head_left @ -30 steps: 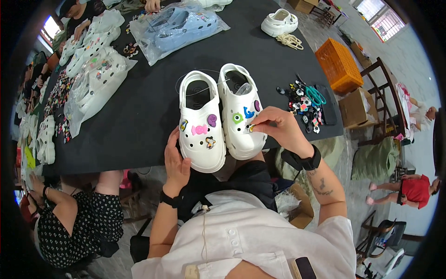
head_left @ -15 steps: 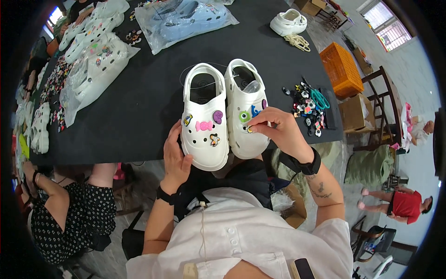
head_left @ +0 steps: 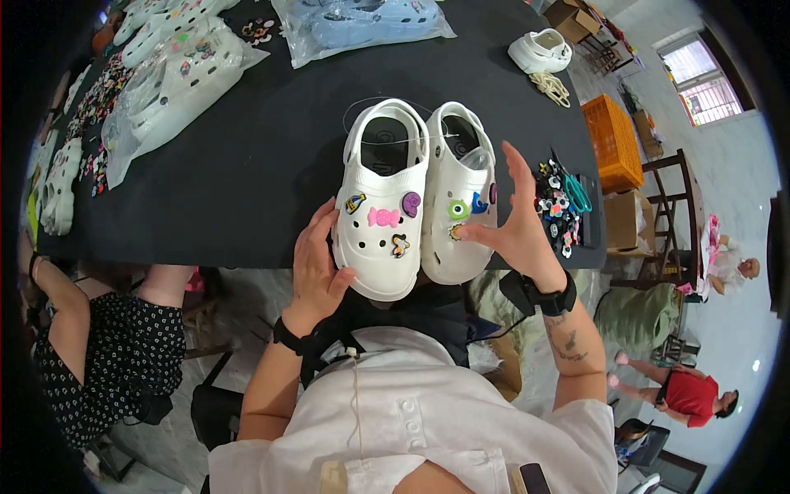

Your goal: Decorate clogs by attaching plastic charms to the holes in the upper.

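A pair of white clogs stands side by side at the table's near edge, toes toward me. The left clog (head_left: 374,272) carries a pink candy-shaped charm (head_left: 383,217), a purple round charm (head_left: 411,204) and others. My left hand (head_left: 315,267) rests against its outer side, fingers extended and thumb apart near the toe. On the right clog (head_left: 448,262) are a green one-eyed charm (head_left: 458,211) and a blue charm (head_left: 478,202). My right hand (head_left: 528,239) is spread beside it, its thumb tip touching a small yellowish charm (head_left: 455,233). A thin clear cord (head_left: 407,143) joins the heels.
Loose charms (head_left: 553,189) and teal-handled scissors (head_left: 578,194) lie at the right. Farther back are a white clog (head_left: 540,51) and cream cord (head_left: 550,89). Bagged blue clogs (head_left: 362,29) and bagged white clogs (head_left: 177,90) lie beyond. A person (head_left: 107,346) sits at my left.
My right fingers have opened away from the yellowish charm, leaving the thumb on it. My left hand stays against the left clog. The whole view has shifted slightly.
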A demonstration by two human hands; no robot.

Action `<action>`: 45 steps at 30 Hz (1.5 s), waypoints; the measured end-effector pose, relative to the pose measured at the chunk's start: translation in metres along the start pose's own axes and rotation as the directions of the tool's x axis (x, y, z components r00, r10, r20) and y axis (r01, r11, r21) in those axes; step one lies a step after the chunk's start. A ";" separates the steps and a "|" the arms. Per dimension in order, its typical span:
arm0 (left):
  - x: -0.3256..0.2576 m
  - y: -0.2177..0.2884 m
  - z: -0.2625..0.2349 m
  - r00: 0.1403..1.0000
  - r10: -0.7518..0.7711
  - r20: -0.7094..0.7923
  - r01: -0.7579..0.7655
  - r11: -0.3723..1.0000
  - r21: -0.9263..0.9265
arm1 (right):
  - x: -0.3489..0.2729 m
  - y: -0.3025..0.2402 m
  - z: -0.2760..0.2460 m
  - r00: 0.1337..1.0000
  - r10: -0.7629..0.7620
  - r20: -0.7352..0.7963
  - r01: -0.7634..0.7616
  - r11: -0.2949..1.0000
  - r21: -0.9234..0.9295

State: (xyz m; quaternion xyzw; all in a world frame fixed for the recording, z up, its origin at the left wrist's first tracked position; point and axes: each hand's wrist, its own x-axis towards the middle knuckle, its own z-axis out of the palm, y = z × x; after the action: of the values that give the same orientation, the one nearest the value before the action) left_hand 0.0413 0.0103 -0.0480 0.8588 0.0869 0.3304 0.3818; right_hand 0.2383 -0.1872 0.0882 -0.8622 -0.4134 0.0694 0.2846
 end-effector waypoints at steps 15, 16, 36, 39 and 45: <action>-0.001 -0.001 0.004 1.000 0.008 -0.006 -0.008 1.000 0.016 | -0.005 0.021 0.040 0.994 0.107 0.012 -0.095 0.820 0.564; -0.001 -0.002 0.004 1.000 0.006 -0.002 -0.006 1.000 0.018 | -0.005 0.022 0.042 0.994 0.113 0.008 -0.097 0.818 0.567; 0.107 0.105 -0.069 0.892 0.164 0.421 -0.298 0.914 0.274 | -0.038 0.018 0.050 0.946 0.070 -0.316 0.076 0.901 0.428; 0.145 0.106 -0.051 0.768 0.242 0.593 -0.411 0.896 0.167 | -0.043 0.003 0.048 0.887 -0.026 -0.460 0.071 0.994 0.081; 0.203 0.099 0.012 0.573 0.067 0.817 -0.321 0.935 0.149 | -0.045 -0.004 0.041 0.924 -0.071 -0.375 0.087 0.996 0.027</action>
State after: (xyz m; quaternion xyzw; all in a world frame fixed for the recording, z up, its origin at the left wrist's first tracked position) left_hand 0.1938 0.0163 0.1185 0.9638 -0.1432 -0.0659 0.2150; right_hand 0.1919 -0.2014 0.0508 -0.8359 -0.3845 -0.0989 0.3791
